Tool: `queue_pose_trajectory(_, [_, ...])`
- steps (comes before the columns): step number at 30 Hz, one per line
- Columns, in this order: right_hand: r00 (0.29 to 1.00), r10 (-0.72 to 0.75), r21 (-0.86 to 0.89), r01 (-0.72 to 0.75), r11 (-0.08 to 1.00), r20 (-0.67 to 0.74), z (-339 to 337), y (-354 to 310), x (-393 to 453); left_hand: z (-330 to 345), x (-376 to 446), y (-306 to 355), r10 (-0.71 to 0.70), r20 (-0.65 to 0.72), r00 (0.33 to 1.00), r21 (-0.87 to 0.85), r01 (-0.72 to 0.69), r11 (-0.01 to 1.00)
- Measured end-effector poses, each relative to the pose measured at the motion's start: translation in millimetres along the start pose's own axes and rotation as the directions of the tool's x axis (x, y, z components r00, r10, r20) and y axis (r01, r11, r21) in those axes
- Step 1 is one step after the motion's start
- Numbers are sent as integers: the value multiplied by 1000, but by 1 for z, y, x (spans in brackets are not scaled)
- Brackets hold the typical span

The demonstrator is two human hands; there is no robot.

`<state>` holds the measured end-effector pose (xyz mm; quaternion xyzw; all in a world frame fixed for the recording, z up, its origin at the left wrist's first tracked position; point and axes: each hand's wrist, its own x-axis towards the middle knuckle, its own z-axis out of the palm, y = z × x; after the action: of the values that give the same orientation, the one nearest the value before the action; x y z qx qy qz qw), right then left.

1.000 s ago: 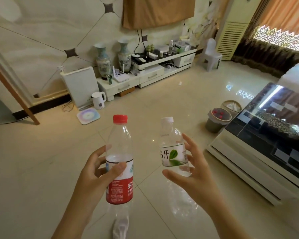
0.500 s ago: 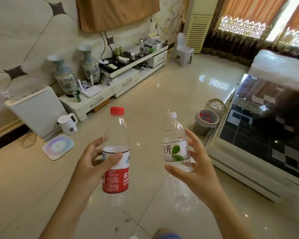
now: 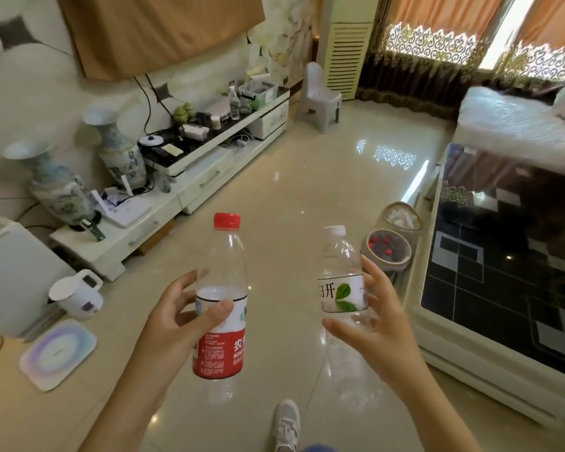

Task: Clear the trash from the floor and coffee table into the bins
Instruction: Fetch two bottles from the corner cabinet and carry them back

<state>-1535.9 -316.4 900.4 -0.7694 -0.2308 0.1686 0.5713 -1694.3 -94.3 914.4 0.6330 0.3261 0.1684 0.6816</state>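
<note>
- The left hand (image 3: 173,324) holds a red-cap bottle (image 3: 222,298) upright, fingers and thumb curled round its label.
- The right hand (image 3: 377,324) holds a white-cap bottle (image 3: 341,275) with a green leaf on it, also upright.
- Both bottles are up in the air over the floor (image 3: 307,190).
- Two bins (image 3: 388,252) sit beside the dark shiny surface (image 3: 503,256), one just behind the other.
- A small white scrap (image 3: 275,176) lies far off on the floor.

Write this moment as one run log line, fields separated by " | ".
left hand holds red-label bottle | right hand holds green-leaf bottle | two bins ahead beside coffee table
</note>
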Motion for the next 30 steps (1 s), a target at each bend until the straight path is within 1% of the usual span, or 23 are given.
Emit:
queue_pose_trajectory(5, [1000,-6,-15,7,1000,29,-11,-8,92,29,92,24,15,46,999,-10,-14,1000])
queue_pose_trajectory(11, [999,30,-2,-30,1000,-39,-18,-5,184,59,201,41,-40,110,993,15,38,999])
queue_pose_trajectory(14, [993,66,-16,-68,998,-102,-19,4,234,76,268,49,-55,170,984,43,48,998])
queue_pose_trajectory(18, [974,118,-19,-124,992,-194,-19,16,308,100,370,68,-60,304,951,68,41,997])
queue_pose_trajectory(21, [953,166,-28,-179,983,-255,-18,17,359,115,441,89,-73,358,931,93,42,995])
queue_pose_trajectory(23, [946,185,-28,-200,979,-267,-20,16,393,126,486,100,-78,391,917,107,39,993])
queue_pose_trajectory(27, [909,201,-24,-225,974,-365,-28,18,451,158,568,116,-116,470,875,140,56,989])
queue_pose_trajectory(30, [867,245,25,-260,965,-433,-43,29,484,190,614,121,-148,517,843,158,76,985])
